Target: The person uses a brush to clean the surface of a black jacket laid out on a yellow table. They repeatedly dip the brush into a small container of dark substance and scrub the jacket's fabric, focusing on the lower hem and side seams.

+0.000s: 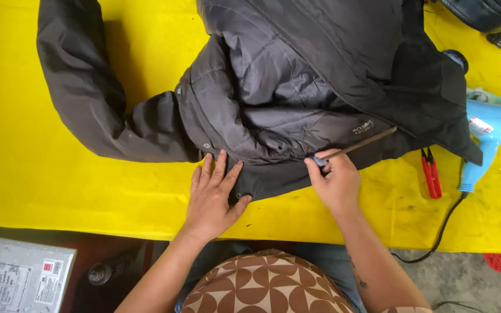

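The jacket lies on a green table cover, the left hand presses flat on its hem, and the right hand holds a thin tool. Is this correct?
Not quite: the head view shows the table cover is yellow, not green. The left hand presses flat on the jacket hem, and the right hand holds a thin tool.

Bright, even daylight falls on my yellow surface with no glare, my dark jacket casting a soft shadow beside its sleeve, the middle sharp while the edges bow slightly and the floor below sits dim and soft.
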